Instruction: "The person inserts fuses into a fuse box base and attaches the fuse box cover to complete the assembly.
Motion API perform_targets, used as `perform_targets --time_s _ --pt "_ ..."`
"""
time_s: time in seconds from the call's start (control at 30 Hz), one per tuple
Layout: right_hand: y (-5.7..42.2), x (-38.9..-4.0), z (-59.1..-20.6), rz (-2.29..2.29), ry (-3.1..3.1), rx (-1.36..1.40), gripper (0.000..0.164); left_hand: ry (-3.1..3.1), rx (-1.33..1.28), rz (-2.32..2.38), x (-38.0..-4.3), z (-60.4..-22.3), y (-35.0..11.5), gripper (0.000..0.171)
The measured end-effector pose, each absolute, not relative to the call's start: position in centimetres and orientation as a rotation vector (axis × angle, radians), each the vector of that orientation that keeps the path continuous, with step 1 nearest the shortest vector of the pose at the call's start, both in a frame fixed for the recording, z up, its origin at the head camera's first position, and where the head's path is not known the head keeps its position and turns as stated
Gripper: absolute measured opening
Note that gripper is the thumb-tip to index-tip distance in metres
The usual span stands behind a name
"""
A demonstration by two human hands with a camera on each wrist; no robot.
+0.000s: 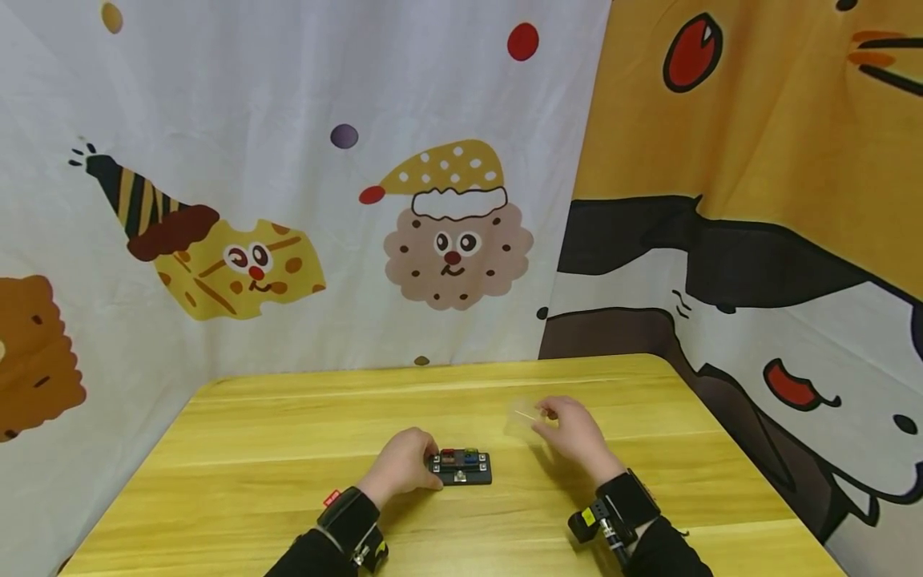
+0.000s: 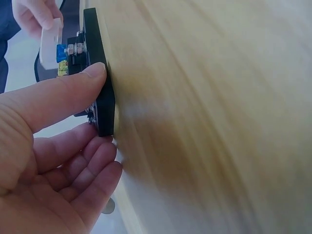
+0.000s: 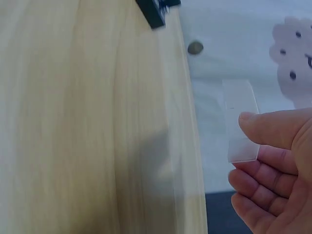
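Observation:
A black fuse block (image 1: pixel 469 479) with metal screw terminals lies on the wooden table, its small coloured blade fuses (image 1: pixel 461 457) in red, blue and green along the top. My left hand (image 1: pixel 405 463) grips its left end, the thumb on the base and the other fingers curled at the end, as the left wrist view shows. To the right and farther back, my right hand (image 1: pixel 574 430) pinches a clear plastic cover (image 3: pixel 239 100) between thumb and fingers. That cover is held above the table, apart from the fuse block.
The wooden table (image 1: pixel 288 425) has its back edge close to a white curtain (image 1: pixel 288 64) printed with cartoon food. A second curtain (image 1: pixel 642 160), orange, black and white, hangs along the right side. Both wrists wear black straps with cameras.

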State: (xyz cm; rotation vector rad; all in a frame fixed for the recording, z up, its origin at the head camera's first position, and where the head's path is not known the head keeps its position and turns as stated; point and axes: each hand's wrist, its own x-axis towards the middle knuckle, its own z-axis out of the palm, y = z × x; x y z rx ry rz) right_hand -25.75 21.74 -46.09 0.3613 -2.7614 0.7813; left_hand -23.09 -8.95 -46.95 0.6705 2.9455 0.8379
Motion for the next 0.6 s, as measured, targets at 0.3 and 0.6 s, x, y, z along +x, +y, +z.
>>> perform_targets --time_s 0.3,0.6 --pt "18.7 -24.8 -46.2 0.903 -2.769 0.471 0.027 2.950 0.673 0.847 -23.0 -47.0 -8.9 0.044" --pt "16.4 -24.1 -45.8 0.934 -2.739 0.649 0.027 2.942 0.678 0.852 -23.0 -46.9 -8.9 0.044"
